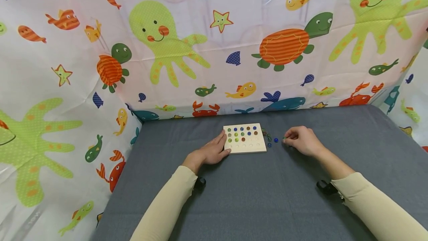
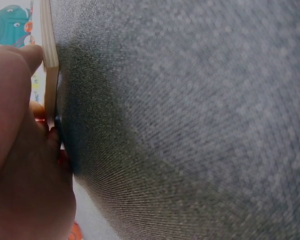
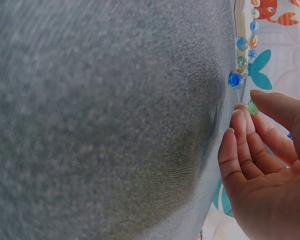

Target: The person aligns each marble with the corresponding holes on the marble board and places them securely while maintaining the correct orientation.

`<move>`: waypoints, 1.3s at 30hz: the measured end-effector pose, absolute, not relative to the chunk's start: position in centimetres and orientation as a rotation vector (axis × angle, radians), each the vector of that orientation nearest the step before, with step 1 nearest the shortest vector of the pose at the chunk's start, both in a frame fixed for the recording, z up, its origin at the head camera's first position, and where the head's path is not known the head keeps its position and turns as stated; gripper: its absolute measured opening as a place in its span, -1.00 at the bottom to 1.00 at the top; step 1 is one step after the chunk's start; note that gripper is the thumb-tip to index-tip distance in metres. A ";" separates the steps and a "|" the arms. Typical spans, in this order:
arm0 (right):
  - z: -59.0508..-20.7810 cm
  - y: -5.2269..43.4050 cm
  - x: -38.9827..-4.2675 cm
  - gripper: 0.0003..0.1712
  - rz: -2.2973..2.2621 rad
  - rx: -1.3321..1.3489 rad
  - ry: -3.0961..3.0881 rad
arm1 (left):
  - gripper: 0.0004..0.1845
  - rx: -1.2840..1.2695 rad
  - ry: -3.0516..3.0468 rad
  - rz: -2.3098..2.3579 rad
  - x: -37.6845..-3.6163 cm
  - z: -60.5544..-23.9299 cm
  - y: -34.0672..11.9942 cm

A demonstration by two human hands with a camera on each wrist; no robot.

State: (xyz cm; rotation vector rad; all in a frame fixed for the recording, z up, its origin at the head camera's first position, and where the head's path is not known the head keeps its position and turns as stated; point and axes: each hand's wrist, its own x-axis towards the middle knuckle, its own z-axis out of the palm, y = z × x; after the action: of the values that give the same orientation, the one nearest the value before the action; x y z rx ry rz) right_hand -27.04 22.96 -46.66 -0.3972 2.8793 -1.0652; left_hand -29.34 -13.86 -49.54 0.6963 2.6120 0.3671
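Note:
A pale wooden board (image 1: 249, 149) with rows of round hollows lies on the grey cloth. Glass marbles in green, blue, brown and yellow-green fill its upper rows, and part of the third. My left hand (image 1: 212, 151) rests at its left side, fingers along the edge and thumb touching the near left corner. To the right of the board, my right hand (image 1: 303, 141) pinches a green marble (image 3: 252, 106) between thumb and fingertips, low over the cloth. A blue marble (image 1: 276, 140) lies between that hand and the board.
Several loose marbles (image 1: 269, 144) lie along the board's right edge. The grey cloth (image 1: 247, 196) covers the table. Behind and to the left hangs a white curtain (image 1: 187, 21) printed with sea animals, meeting the table's far edge.

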 end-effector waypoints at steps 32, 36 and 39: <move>-44.6 19.5 -26.6 -0.85 -1.125 -0.496 2.867 | -0.19 0.717 2.614 0.335 -29.1 -48.8 -13.7; -44.5 19.0 -26.6 -0.84 -1.133 -0.501 2.854 | -0.17 0.707 2.610 0.352 -29.5 -49.6 -13.7; -44.5 18.6 -26.7 -0.84 -1.132 -0.506 2.848 | -0.16 0.702 2.606 0.370 -29.8 -50.0 -13.8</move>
State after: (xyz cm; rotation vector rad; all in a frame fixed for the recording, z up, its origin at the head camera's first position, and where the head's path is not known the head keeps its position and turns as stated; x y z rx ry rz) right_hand -26.74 18.60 -44.54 -0.5062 2.8479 -1.1315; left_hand -29.76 -13.80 -49.97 0.7023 2.6061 0.3703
